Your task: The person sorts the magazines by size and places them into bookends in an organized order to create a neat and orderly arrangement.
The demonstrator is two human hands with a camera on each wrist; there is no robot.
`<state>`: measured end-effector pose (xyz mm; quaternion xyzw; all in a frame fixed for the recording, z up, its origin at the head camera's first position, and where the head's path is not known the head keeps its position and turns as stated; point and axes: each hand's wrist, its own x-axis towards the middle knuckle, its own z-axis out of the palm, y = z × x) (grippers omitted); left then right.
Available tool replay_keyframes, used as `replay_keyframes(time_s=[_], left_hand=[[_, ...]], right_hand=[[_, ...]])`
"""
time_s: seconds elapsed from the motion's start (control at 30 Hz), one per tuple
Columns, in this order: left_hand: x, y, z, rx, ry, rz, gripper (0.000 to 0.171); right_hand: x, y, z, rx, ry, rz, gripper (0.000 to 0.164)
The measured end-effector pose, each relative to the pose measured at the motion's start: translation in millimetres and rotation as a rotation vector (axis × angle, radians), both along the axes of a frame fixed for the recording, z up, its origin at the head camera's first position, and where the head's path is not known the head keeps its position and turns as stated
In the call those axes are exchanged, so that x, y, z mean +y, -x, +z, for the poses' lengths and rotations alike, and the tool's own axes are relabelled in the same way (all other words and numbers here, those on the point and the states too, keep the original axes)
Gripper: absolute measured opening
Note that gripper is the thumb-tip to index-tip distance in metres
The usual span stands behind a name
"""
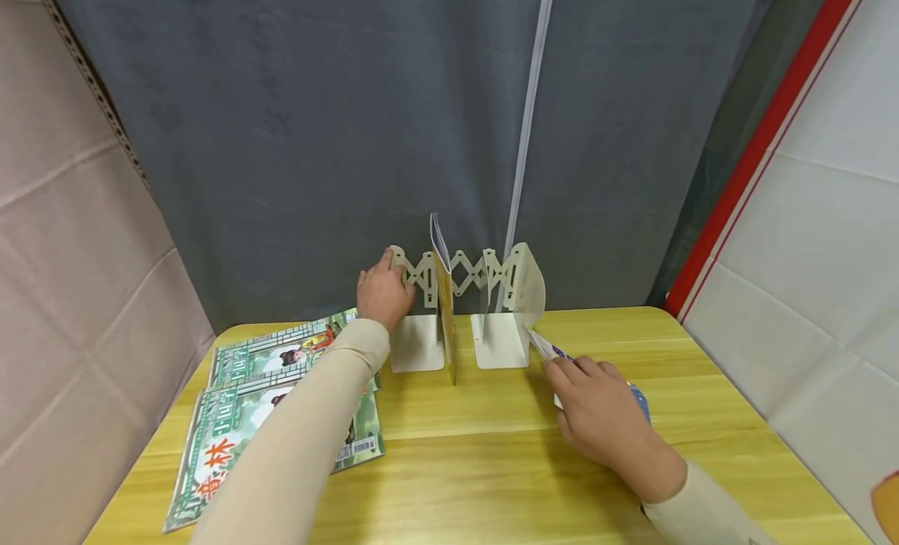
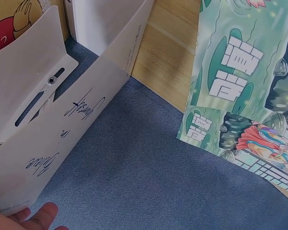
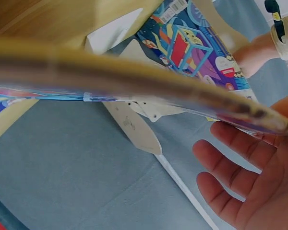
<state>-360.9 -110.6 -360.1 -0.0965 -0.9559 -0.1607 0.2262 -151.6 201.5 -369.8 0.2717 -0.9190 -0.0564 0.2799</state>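
A cream extendable metal bookend (image 1: 416, 343) with lattice links stands at the back of the table. My left hand (image 1: 385, 291) grips its left end plate (image 2: 62, 139), which carries handwritten-style lettering; fingertips (image 2: 43, 215) show at the plate's edge. One thin magazine (image 1: 445, 303) stands upright between the bookend's plates, its colourful cover (image 3: 189, 48) visible in the right wrist view. Just right of the bookend, my right hand (image 1: 604, 408) holds another magazine (image 3: 134, 81) by its edge, thumb and fingers on opposite sides. That magazine is mostly hidden under the hand in the head view.
Two green illustrated magazines (image 1: 246, 420) lie overlapping on the left of the wooden table (image 1: 456, 482), partly under my left forearm. A dark grey curtain (image 1: 337, 139) hangs right behind the bookend. White panels (image 1: 808, 256) stand at the right.
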Motion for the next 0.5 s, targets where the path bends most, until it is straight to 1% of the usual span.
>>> replay_keyframes(time_s=[0.3, 0.4, 0.5], left_hand=[[-1.3, 0.6, -1.2, 0.017, 0.005, 0.003, 0.037], [-1.2, 1.1, -1.4, 0.024, 0.0, 0.001, 0.037], [-1.0, 0.4, -0.4, 0.014, 0.003, 0.0, 0.037]], right_hand=[[-7.5, -4.8, 8.1, 0.02, 0.009, 0.008, 0.038], [-9.6, -6.1, 11.2, 0.014, 0.011, 0.001, 0.039], [-12.4, -7.5, 14.6, 0.003, 0.016, -0.014, 0.04]])
